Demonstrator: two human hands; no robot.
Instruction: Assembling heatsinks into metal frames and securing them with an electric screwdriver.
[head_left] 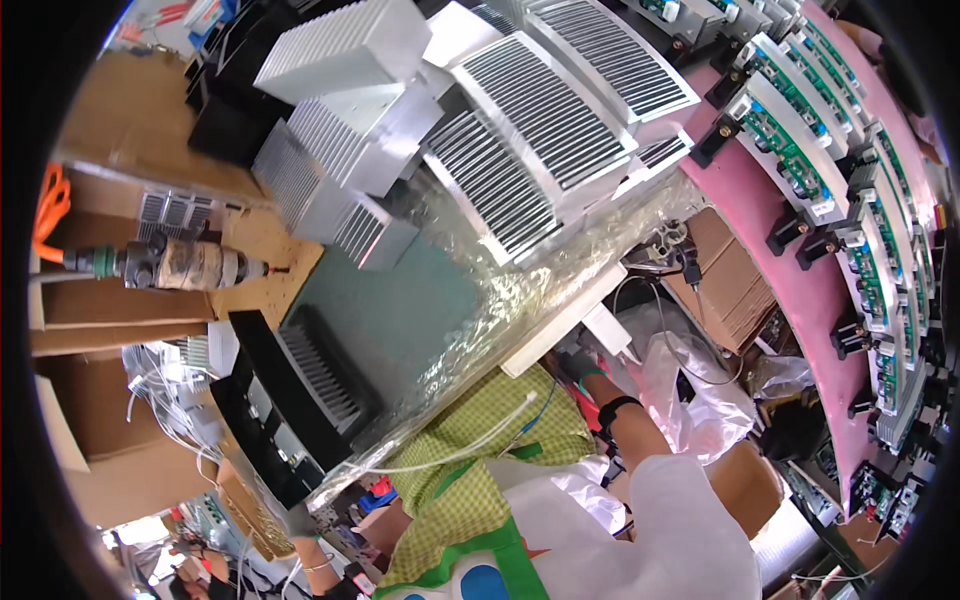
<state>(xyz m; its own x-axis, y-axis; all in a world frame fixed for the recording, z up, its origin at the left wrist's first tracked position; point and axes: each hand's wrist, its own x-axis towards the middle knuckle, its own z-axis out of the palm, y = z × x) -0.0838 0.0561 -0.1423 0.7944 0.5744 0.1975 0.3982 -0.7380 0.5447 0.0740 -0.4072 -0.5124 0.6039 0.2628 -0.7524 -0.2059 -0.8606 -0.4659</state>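
Note:
A black housing [285, 385] with a finned side stands tilted at the near left corner of the bench. Its near face is open and shows parts inside. My left hand [297, 522], in a greyish glove, grips the lower corner of this housing; its fingertips are hidden behind it. From the housing's lower end a white cable [455, 458] runs to the right across my checkered apron. My right hand [577, 367], in a dark glove, is low beside the bench's front edge, near a white bar [565, 320]. Its fingers are mostly hidden, so I cannot tell what they hold.
Silver finned heatsinks [540, 110] are stacked on the far side of the film-edged bench mat [410, 300]. A power screwdriver [185, 265] with an orange hose hangs at left, above cardboard boxes [110, 430]. Green circuit boards [785, 150] line a pink surface [750, 220] at right.

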